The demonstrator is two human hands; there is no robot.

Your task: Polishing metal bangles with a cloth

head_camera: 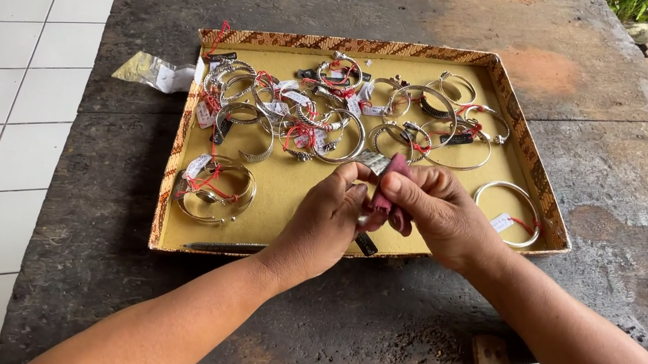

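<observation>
Two bare forearms are being extended from the lower edge of the view, wrists angled inward so that both hands are being brought together over the near half of a shallow tray (172, 178). The left hand (327, 220) is being curled, knuckles up, its fingertips closed on a small silver piece (373, 162) that is being pinched at the top of the grip; whether it is a bracelet or only a part of one cannot be told. The right hand (434, 210) is being clenched around a folded maroon cloth (390, 190), which is being pressed against that silver piece between thumb and forefinger.

Just beyond the grip, a tangle of silver bangles (325, 110) is being displayed, most being tied with red thread and white paper tags. To the left of the grip, a stacked pair of bangles (215, 188) is lying apart; to the right of it, a single plain bangle (508, 212) is resting near the tray's corner. The tray is being shown lined in mustard-yellow, with a woven, patterned rim. It is being borne by a dark, weathered wooden table (594, 186), rough and stained. Far left of the grip, a crumpled foil wrapper (149, 70) is lying on the wood, beside white floor tiles (6, 36).
</observation>
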